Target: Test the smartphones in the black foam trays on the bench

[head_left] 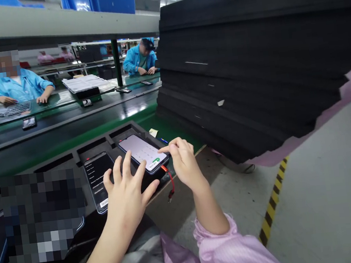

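Observation:
A phone with a white keypad screen and a green button lies in a black foam tray. A red cable is plugged into its lower edge. My right hand is at its right side, index finger stretched onto or just over the screen, the other fingers curled, holding nothing. My left hand spreads its fingers over the phone's lower left part and the neighbouring phone; whether the fingertips touch is unclear. That second phone shows a dark menu list. Left of it, another device is blurred out.
A tall stack of black foam sheets rises at the right. Behind the tray runs a dark conveyor. Two people in blue, one person and another, work across it. A yellow-black floor stripe lies lower right.

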`<control>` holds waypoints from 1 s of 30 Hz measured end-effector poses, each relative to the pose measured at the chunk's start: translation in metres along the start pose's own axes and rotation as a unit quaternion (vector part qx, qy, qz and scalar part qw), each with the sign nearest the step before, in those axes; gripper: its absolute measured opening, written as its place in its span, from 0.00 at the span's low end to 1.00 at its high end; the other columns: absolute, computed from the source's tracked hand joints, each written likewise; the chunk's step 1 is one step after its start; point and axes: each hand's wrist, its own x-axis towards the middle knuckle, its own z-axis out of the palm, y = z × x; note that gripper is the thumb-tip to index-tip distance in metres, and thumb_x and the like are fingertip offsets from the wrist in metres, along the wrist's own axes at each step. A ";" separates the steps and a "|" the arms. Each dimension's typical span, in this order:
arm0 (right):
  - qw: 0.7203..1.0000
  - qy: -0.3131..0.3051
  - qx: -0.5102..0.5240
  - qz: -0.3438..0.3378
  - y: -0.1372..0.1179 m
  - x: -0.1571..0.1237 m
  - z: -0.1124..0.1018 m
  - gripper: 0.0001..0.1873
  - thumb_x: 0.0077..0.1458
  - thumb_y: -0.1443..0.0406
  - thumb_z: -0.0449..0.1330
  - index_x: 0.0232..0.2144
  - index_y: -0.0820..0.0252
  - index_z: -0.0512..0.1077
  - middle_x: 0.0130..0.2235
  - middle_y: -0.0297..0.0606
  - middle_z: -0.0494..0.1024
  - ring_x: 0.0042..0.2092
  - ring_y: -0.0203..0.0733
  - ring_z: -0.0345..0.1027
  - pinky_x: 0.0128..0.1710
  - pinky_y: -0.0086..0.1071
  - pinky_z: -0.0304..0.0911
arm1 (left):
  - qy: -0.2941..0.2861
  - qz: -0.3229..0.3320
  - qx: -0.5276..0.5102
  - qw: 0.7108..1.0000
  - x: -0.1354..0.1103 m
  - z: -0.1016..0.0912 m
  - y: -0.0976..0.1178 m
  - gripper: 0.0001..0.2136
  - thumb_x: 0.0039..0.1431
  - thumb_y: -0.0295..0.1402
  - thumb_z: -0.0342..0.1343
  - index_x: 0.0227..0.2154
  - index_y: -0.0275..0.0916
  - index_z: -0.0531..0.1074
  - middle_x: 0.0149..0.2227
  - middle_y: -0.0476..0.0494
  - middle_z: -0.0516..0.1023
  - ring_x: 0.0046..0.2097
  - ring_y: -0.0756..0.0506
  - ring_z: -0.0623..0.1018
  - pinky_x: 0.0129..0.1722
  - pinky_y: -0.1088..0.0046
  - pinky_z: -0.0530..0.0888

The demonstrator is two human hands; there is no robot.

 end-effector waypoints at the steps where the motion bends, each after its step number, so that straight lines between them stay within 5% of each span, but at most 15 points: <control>1: 1.000 -0.004 0.000 -0.001 0.001 0.000 0.000 0.28 0.64 0.61 0.37 0.31 0.55 0.76 0.34 0.38 0.69 0.41 0.41 0.62 0.48 0.41 0.52 | -0.006 0.003 0.000 1.000 0.000 0.000 -0.001 0.19 0.59 0.46 0.47 0.49 0.45 0.69 0.59 0.33 0.59 0.58 0.31 0.61 0.49 0.47 0.61; 30: 0.994 -0.074 -0.081 -0.024 -0.004 0.002 0.002 0.26 0.64 0.62 0.37 0.41 0.55 0.75 0.37 0.41 0.66 0.43 0.43 0.59 0.49 0.42 0.52 | -0.040 0.021 0.016 0.999 0.010 -0.003 -0.003 0.21 0.60 0.45 0.46 0.52 0.40 0.67 0.59 0.32 0.61 0.57 0.32 0.63 0.49 0.47 0.62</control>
